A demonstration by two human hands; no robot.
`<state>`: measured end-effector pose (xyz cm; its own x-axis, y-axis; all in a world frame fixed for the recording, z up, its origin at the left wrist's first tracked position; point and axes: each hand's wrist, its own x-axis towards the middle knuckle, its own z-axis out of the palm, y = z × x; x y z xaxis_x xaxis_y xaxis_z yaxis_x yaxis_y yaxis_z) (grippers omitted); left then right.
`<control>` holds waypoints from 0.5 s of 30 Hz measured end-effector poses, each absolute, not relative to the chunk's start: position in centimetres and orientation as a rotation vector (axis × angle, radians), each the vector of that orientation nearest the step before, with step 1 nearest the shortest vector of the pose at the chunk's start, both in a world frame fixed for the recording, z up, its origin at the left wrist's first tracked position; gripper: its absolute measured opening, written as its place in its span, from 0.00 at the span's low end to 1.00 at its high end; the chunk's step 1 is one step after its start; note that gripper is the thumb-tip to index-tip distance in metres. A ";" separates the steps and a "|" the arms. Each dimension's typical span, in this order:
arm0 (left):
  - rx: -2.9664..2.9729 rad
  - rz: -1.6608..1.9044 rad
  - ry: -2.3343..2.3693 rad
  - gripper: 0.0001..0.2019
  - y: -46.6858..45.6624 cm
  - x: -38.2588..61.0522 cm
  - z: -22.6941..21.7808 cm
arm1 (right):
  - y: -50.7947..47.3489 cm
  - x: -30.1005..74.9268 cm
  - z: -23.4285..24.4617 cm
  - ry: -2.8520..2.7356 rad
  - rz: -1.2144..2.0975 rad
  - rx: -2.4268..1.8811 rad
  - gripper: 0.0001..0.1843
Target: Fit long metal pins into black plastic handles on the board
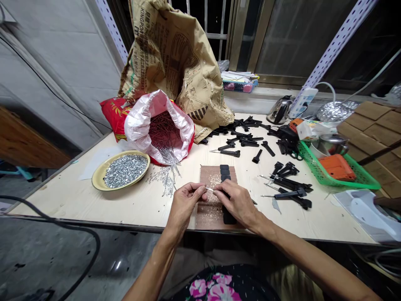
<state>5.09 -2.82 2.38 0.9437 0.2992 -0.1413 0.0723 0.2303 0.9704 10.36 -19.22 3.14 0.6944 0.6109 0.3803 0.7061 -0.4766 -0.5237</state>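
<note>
**A:** Where is the pin (209, 190) on your feed?

**B:** I see it low and centre, level, just above the brown board (210, 213) at the table's (94, 200) near edge. It bridges both hands.

**A:** How are the fingers?

**B:** The left hand (184, 205) pinches one end between thumb and forefinger, the rest curled in. The right hand (238, 203) nips the other end, with its palm over a black piece (I can't tell whether it grips that too). I'd say the two-ended hold keeps so thin a thing steady.

**A:** What is around them?

**B:** Black tabs (224, 172) are lined up on the board, within a finger's reach. Loose pins (169, 175) spill from the open bag (163, 129) toward the left hand, beside a yellow dish (125, 170) of small metal bits. Black-handled pieces (288, 188) lie to the right, likely set clear of the board.
</note>
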 end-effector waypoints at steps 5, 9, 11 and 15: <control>1.364 0.183 0.323 0.12 -2.7 5.1 2.8 | -18.9 10.1 3.6 -1.084 -0.368 -2.374 0.14; 1.271 0.142 0.308 0.13 -2.2 5.4 2.9 | -18.6 10.5 3.9 -1.123 -0.360 -2.303 0.10; 1.232 0.124 0.308 0.13 -2.0 5.4 2.8 | -18.5 10.6 3.9 -1.170 -0.451 -2.351 0.10; 1.187 0.099 0.327 0.13 -1.8 5.2 2.5 | -18.4 10.6 3.6 -1.160 -0.496 -2.428 0.13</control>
<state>5.24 -1.76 2.54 0.9486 0.2467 -0.1981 0.0946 0.3763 0.9216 10.62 -18.37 3.55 0.5921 0.6503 0.4760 0.7933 -0.5742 -0.2024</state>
